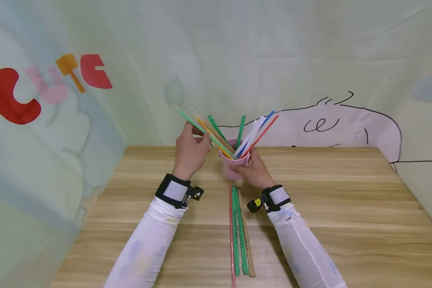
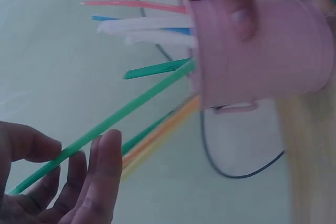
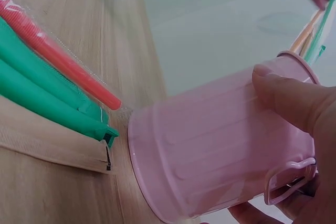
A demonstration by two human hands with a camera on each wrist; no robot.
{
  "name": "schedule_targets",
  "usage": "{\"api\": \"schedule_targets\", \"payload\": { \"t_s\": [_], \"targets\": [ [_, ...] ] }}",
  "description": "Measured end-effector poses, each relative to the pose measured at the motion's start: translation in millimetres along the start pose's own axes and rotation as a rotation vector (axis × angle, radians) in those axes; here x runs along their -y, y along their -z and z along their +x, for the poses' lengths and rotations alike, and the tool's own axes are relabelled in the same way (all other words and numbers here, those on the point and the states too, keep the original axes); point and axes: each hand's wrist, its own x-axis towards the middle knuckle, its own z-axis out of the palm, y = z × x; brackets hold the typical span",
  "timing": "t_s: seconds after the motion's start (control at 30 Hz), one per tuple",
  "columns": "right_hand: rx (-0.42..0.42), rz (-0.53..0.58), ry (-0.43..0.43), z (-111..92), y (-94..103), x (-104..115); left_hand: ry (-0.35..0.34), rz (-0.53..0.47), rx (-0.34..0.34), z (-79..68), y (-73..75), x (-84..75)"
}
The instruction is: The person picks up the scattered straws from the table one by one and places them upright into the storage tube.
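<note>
My left hand (image 1: pixel 191 151) pinches a bright green straw (image 2: pixel 142 99) between thumb and fingers. The straw's lower end leans inside a pink bucket (image 1: pixel 230 171), at the rim. On the bucket's right side, my right hand (image 1: pixel 257 173) grips the wall near the top, thumb across the front, beside a small handle (image 3: pixel 289 179). Other straws stick out of the bucket: a red one (image 1: pixel 263 134), a blue one (image 1: pixel 268 119), white-wrapped ones (image 1: pixel 253 134), dark green ones, a yellow one and a brown paper-wrapped one (image 1: pixel 219 137). Their lower ends are hidden inside.
In front of the bucket, a red straw (image 1: pixel 232 236), two green-wrapped sticks (image 1: pixel 242 240) and a brown-wrapped stick (image 1: pixel 247 244) lie lengthwise on the wooden table (image 1: pixel 345 208). A printed cloth backdrop (image 1: pixel 273 60) hangs behind the table's far edge.
</note>
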Motion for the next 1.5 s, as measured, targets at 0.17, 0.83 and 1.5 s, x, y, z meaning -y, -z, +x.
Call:
{"api": "schedule_targets", "payload": {
  "t_s": [0.17,0.83,1.5],
  "targets": [
    [0.009,-0.001,0.013,-4,-0.7,16,0.05,0.058,0.042,0.5,-16.4,19.2],
    [0.006,-0.017,0.015,-2,1.3,14,0.141,-0.016,0.294,-18.9,-44.8,60.1],
    [-0.014,-0.097,0.0,10,2.0,-31,0.015,-0.392,0.377,-23.8,-71.0,54.5]
  ]
}}
